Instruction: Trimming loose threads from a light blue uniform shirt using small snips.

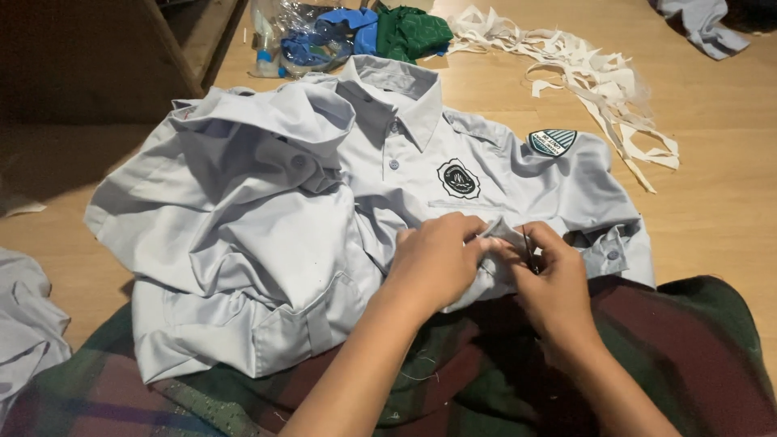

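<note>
Shirts lie heaped in front of us on the wooden floor (712, 210), their lower edges drawn onto our lap over a plaid cloth (647, 340). The one we work on, a pale grey shirt (486, 162) with a round badge (458, 179) on the pocket and a shield patch (552, 142) on the sleeve, lies face up, collar away from us. A second shirt (243, 235) is bunched over its left half.

Our left hand (437, 259) is closed narrowly, pinching a fold of the shirt just below the pocket. Our right hand (554, 283) is closed too, gripping the same fold from the other side and holding a thin dark tool (528, 249), blade or snips, we cannot tell which.

The chief risk, as we judge it, is the tool's point: it sits touching the fold and very near our left fingertips, so a slip could nick a finger or cut the cloth rather than the thread. The light is dim, which makes a misplaced cut likelier. The doubled fold could also let the point catch the layer beneath. The loose white strips (599, 73) and the bag (299, 36) lie well apart and pose no trouble.
</note>
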